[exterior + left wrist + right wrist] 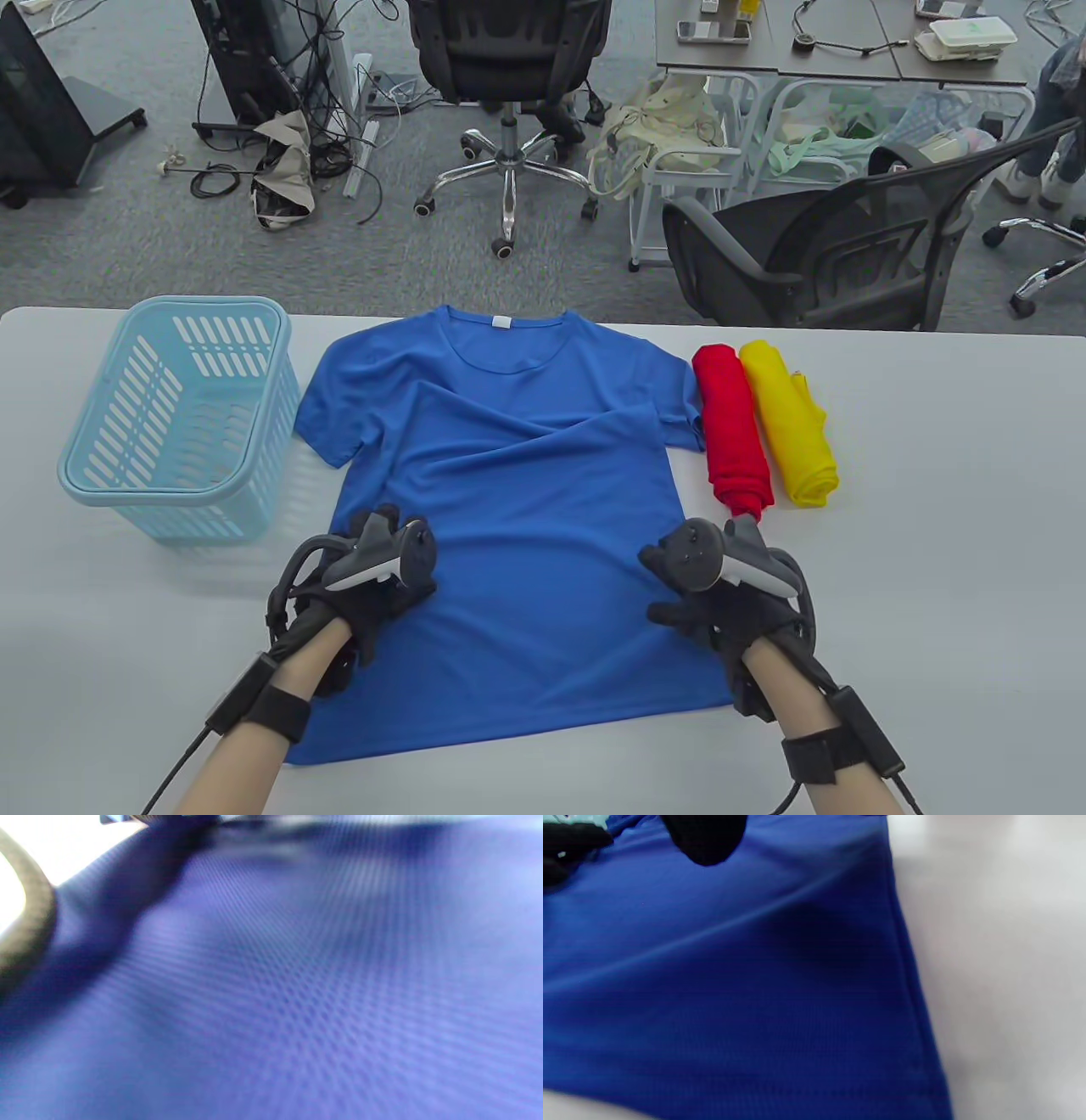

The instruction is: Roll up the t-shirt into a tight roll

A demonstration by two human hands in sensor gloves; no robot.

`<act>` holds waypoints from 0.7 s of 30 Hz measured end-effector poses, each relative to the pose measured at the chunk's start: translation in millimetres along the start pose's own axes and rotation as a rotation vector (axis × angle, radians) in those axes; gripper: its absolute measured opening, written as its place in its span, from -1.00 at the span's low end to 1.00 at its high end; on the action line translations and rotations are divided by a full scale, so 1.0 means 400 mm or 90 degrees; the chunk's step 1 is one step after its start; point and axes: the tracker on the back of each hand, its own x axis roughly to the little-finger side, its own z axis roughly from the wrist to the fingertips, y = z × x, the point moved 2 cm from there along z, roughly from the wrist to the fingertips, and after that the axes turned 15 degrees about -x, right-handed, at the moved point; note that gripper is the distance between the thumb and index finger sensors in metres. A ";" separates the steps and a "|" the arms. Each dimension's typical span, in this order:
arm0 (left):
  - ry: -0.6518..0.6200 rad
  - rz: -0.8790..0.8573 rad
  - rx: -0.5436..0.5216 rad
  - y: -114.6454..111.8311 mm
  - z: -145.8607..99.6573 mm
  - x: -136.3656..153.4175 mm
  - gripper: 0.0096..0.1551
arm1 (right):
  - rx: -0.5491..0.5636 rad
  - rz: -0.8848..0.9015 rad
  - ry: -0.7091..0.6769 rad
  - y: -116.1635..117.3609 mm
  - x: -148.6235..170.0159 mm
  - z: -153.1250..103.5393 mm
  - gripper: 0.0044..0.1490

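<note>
- Blue mesh-knit t-shirt (509,509) lies spread front-up in the middle of the white table (933,552), collar at the far edge and hem towards me; I read this layout as preparation, since no part of it is rolled yet.
- My left hand (373,586) rests on the shirt's left side above the hem, and my right hand (713,594) sits on its right side seam. Placed one on each side, they can flatten the cloth evenly.
- From the table view the trackers hide most of the fingers, so I cannot tell whether either hand pinches cloth or merely presses it.
- A diagonal crease runs across the chest; I judge it needs smoothing first, or the roll will come out loose.
- Red rolled garment (731,429) and yellow rolled garment (791,423) lie touching just right of the shirt, probably as finished examples.
- Light blue slatted basket (182,416) stands just left of the shirt, near its sleeve, plausibly to receive rolls.
</note>
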 end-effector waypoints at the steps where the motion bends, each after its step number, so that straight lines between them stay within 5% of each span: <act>1: -0.001 0.002 -0.012 0.013 -0.019 0.006 -0.05 | -0.016 -0.042 0.024 0.023 -0.008 0.002 -0.10; 6: 0.043 0.045 0.001 -0.016 -0.069 0.053 0.01 | 0.052 -0.081 0.049 -0.036 -0.037 -0.041 -0.26; 9: 0.058 0.000 0.040 -0.065 -0.064 0.083 0.02 | 0.025 -0.063 0.033 -0.035 -0.041 0.012 -0.01; 12: 0.070 -0.005 0.033 -0.066 -0.071 0.099 -0.01 | -0.035 -0.059 0.060 -0.001 -0.039 0.063 -0.01; 15: 0.082 0.050 0.019 -0.053 -0.071 0.109 -0.10 | 0.054 -0.149 0.127 -0.044 -0.062 0.003 -0.18; 21: 0.038 0.024 0.007 -0.053 -0.065 0.077 -0.09 | 0.079 -0.071 0.112 -0.058 -0.051 0.011 -0.17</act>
